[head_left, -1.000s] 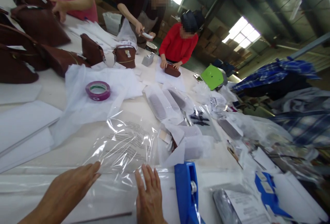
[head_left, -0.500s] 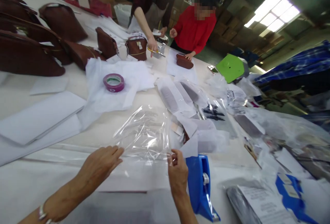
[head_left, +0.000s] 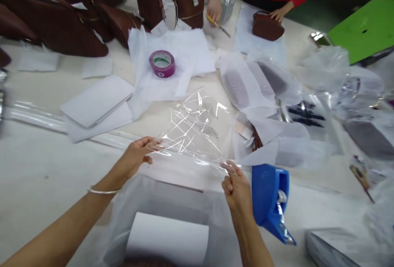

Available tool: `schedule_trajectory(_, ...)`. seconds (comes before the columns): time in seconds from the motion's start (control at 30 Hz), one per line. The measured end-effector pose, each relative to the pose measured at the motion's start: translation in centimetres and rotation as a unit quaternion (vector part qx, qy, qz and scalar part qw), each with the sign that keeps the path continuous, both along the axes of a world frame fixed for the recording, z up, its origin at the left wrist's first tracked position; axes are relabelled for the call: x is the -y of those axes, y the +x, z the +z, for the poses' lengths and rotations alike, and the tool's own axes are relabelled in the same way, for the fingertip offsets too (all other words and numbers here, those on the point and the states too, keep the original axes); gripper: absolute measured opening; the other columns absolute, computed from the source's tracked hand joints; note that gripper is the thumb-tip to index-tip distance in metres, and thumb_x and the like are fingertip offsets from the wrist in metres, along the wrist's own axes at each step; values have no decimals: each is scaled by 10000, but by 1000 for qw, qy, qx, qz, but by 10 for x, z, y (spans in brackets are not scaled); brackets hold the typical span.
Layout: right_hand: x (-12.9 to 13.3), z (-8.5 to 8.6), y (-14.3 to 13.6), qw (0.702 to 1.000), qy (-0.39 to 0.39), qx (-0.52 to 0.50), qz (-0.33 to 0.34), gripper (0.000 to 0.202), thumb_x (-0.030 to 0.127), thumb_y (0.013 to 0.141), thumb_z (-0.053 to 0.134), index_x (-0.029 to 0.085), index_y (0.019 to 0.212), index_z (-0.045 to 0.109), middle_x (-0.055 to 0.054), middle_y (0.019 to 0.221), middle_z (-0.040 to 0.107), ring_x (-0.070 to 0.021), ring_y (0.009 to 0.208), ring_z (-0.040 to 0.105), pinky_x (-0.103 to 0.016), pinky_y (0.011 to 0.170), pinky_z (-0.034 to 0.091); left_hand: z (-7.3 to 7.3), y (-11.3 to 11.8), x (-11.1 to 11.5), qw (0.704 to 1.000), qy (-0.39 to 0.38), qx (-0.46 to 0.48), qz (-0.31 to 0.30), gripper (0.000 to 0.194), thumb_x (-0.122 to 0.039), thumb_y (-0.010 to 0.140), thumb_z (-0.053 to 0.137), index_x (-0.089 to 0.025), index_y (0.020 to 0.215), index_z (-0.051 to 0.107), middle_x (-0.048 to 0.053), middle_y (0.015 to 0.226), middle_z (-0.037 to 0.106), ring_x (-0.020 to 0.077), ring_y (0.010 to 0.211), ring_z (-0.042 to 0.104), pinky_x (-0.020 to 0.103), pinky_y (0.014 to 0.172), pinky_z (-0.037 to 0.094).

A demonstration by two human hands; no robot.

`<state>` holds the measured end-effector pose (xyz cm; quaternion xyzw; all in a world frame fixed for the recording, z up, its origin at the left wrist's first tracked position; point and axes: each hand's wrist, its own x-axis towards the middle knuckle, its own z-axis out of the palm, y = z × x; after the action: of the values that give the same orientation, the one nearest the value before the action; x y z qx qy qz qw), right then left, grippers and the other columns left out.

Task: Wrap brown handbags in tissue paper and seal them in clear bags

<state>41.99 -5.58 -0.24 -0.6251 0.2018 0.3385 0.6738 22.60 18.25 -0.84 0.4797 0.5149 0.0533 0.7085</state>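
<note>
A clear plastic bag (head_left: 197, 123) with small printed text lies on the table, its near edge stretched between my hands. My left hand (head_left: 135, 158) holds the left end of that edge, the fingertips seen through the film and the thumb below. At the right end, my right hand (head_left: 237, 185) grips the film with curled fingers. Just right of that hand stands a blue tape dispenser (head_left: 264, 197). Below my hands, a white paper roll or bent sheet (head_left: 168, 238) rests on translucent wrapping (head_left: 154, 193).
A roll of purple tape (head_left: 162, 64) sits on white tissue beyond the bag. Brown handbags (head_left: 55, 21) crowd the far left. Wrapped items (head_left: 243, 78) lie to the right. A co-worker's hand (head_left: 214, 8) holds yellow scissors (head_left: 217, 25); another person's hand rests on a small brown bag (head_left: 267, 27).
My view has tilted down and shifted left. The bag's near edge is now drawn taut between my hands, and the white paper below has come into view.
</note>
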Motion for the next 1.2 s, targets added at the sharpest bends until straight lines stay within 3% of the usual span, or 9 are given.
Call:
schedule_trajectory(0.07,-1,3,2,998,38,-42,-15,432,234,513,905,181,868,666,-25,871,770,41,342,311,-78,297,242,2,3,1,990,-87,69,84,249,-265,712,784,-172,899,648,87,1249,643,187,986,672,125,466,432)
schedule_trajectory(0.13,-2,7,4,994,72,-83,-25,411,178,514,897,203,867,689,6,913,765,47,368,352,-54,317,289,5,6,0,971,-152,123,137,230,-158,672,810,-165,828,641,67,1200,661,155,964,671,102,509,468)
schedule_trajectory(0.27,-4,9,7,993,60,-96,-29,369,192,564,899,239,875,707,42,899,749,-21,557,609,-128,558,558,7,4,-1,956,-146,197,163,216,-133,708,812,-178,833,642,9,904,665,111,811,649,158,662,542)
schedule_trajectory(0.37,-2,0,5,998,47,-30,10,323,260,596,904,241,826,679,58,821,728,-89,704,683,-277,794,606,-1,-4,2,968,-57,221,106,202,-233,770,799,-187,870,629,-4,852,623,103,748,600,209,725,521)
schedule_trajectory(0.53,7,-25,-1,987,-37,70,139,412,343,523,928,231,786,631,39,734,717,-148,705,676,-340,788,561,-25,-25,3,978,90,168,-83,257,-401,854,705,-182,841,570,-9,817,557,130,775,521,251,749,432)
schedule_trajectory(0.67,17,-34,-3,940,-134,102,297,368,479,618,855,206,742,643,-44,796,744,-213,787,683,-345,769,523,-30,-36,4,934,187,67,-298,334,-454,976,470,-176,816,562,3,805,533,148,763,491,267,727,382)
schedule_trajectory(0.73,23,-35,-5,924,-152,99,337,367,502,637,835,208,752,648,-50,810,743,-229,813,682,-337,767,511,-27,-38,8,909,212,34,-357,356,-447,998,413,-179,808,552,2,804,535,147,743,486,269,719,370)
schedule_trajectory(0.93,42,-33,-21,889,-190,122,399,267,464,732,753,224,802,658,-35,867,734,-228,834,658,-316,765,485,-15,-42,30,885,222,-6,-410,364,-418,1019,354,-189,820,554,6,818,569,158,748,517,274,734,374)
schedule_trajectory(1.2,44,-30,-32,879,-208,94,418,288,469,710,727,227,726,571,18,675,643,-174,632,555,-268,600,417,-21,-49,39,910,153,-30,-385,425,-472,993,359,-195,799,616,27,781,626,192,736,551,298,742,413)
